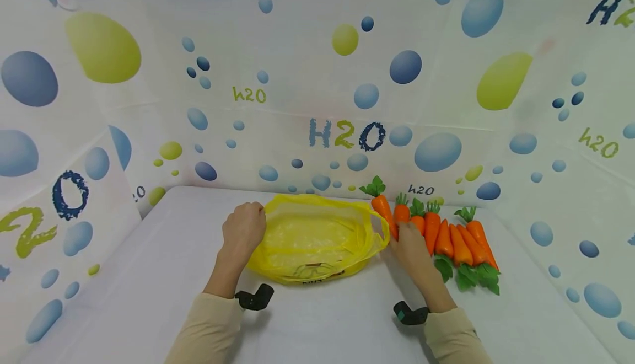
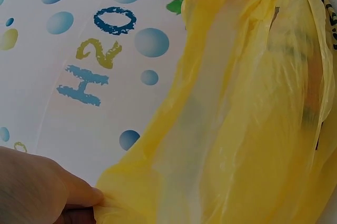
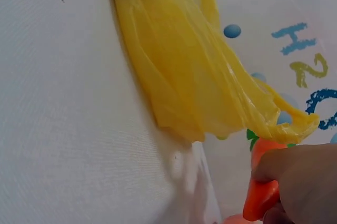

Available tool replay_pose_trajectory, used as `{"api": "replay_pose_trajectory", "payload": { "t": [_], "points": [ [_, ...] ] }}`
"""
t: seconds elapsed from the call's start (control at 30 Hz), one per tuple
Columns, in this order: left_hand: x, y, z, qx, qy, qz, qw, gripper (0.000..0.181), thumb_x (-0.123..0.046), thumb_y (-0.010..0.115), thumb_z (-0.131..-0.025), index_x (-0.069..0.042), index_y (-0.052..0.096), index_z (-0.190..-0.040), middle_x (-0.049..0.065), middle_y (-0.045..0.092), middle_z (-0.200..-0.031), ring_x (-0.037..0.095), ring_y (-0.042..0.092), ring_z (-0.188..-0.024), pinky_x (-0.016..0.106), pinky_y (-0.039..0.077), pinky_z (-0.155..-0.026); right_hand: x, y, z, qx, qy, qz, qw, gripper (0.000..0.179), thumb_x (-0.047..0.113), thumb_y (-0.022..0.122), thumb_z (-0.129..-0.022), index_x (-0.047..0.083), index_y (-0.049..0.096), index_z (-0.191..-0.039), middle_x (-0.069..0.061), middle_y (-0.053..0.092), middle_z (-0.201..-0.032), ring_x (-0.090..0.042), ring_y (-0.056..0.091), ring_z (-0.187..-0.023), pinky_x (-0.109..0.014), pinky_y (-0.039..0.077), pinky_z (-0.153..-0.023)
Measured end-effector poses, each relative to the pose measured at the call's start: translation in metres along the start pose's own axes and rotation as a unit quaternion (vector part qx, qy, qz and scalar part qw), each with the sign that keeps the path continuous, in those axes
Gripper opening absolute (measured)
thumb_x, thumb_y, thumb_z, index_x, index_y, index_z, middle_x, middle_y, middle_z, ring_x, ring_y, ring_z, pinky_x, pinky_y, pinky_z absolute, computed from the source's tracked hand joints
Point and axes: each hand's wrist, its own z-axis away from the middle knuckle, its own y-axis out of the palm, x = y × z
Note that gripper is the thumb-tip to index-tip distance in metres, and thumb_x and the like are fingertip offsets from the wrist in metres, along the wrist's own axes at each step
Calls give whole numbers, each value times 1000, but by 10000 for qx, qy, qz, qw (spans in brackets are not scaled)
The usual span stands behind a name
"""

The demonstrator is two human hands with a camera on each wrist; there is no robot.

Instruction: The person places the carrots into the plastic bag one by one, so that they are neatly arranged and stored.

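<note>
A yellow plastic bag (image 1: 312, 237) lies on its side on the table, its handle loop at the right end. My left hand (image 1: 245, 225) grips the bag's left end; in the left wrist view thumb and finger pinch the thin film (image 2: 126, 192). My right hand (image 1: 410, 245) holds an orange carrot (image 1: 382, 209) with green leaves, its top pointing up and left beside the handle loop. In the right wrist view fingers wrap the carrot (image 3: 261, 197) just under the bag's handle (image 3: 295, 129).
Several more carrots (image 1: 461, 245) lie in a row on the white table (image 1: 327, 325) to the right, leaves pointing various ways. A wall covering (image 1: 297, 49) with blue and green drops rises behind the table. Black wrist cameras (image 1: 255, 298) sit on both wrists.
</note>
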Motion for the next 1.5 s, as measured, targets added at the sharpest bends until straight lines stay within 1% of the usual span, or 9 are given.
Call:
{"api": "replay_pose_trajectory", "payload": {
  "t": [0.13, 0.3, 0.57, 0.7, 0.8, 0.97, 1.07, 1.33, 1.5],
  "points": [
    [0, 0, -1, 1, 12, -62, 10000, 33, -16, 46, -103, 0, 68, -122, 21, 71, -115, 37, 69, -89, 53, 59, -76, 1, -3, 0, -319, -65, -79, 9994, 45, 21, 59, -98, -12, 55, -127, -29, 58, -118, -39, 59, -99, -54, 54, -92],
    [1, -1, -1, -3, 32, -77, 10000, 33, -16, 46, -103, -1, 67, -124, 21, 70, -118, 40, 70, -93, 54, 59, -78, 1, -5, -2, -576, -151, -192, 9980, 49, 23, 57, -99, -13, 53, -131, -31, 55, -121, -41, 57, -101, -54, 53, -95],
    [6, -6, 1, -24, -27, -3, 10000, 33, -19, 48, -103, -1, 66, -124, 20, 70, -119, 37, 69, -90, 54, 58, -80, 9, -16, -6, -997, -291, -414, 9937, 51, 25, 57, -100, -13, 50, -134, -28, 53, -121, -38, 53, -99, -51, 53, -92],
    [8, -5, 1, -12, -53, 86, 9999, 33, -19, 48, -103, -1, 67, -124, 20, 70, -119, 37, 69, -91, 54, 58, -80, 19, -23, -7, -976, -234, -475, 9938, 50, 27, 55, -101, -8, 49, -136, -25, 51, -125, -37, 53, -99, -51, 53, -95],
    [8, -4, 2, -9, -75, 116, 9999, 33, -19, 48, -103, -1, 67, -124, 19, 70, -120, 37, 69, -92, 54, 58, -79, 29, -24, -9, -983, -339, -466, 9935, 49, 27, 55, -102, -6, 49, -137, -23, 51, -123, -35, 55, -95, -49, 54, -91],
    [7, -3, 2, -12, -79, 141, 9999, 33, -19, 48, -103, -1, 67, -123, 19, 71, -118, 35, 69, -89, 53, 58, -79, 44, -17, -13, -1260, -778, -455, 9879, 43, 24, 57, -101, -5, 53, -132, -23, 54, -115, -31, 56, -81, -45, 57, -76],
    [6, -2, 2, -10, -76, 158, 9998, 32, -19, 49, -103, -1, 68, -122, 18, 71, -116, 34, 69, -87, 51, 59, -78, 52, -13, -13, -1351, -924, -433, 9856, 40, 22, 58, -100, -4, 54, -130, -23, 54, -113, -30, 56, -77, -44, 57, -71],
    [5, -3, 1, -103, -19, 139, 9998, 31, -19, 51, -102, -1, 69, -120, 18, 72, -113, 32, 68, -84, 49, 59, -76, 73, -8, -15, -1420, -1029, -419, 9836, 40, 23, 59, -101, -1, 54, -133, -21, 54, -118, -32, 58, -86, -46, 59, -78],
    [6, -3, 0, -96, -20, 127, 9999, 31, -19, 51, -102, -1, 69, -119, 17, 73, -112, 31, 68, -83, 49, 59, -77, 87, -5, -17, -1414, -1136, -492, 9822, 39, 21, 58, -101, 1, 53, -134, -21, 54, -119, -31, 59, -88, -45, 60, -80]
  ]
}}
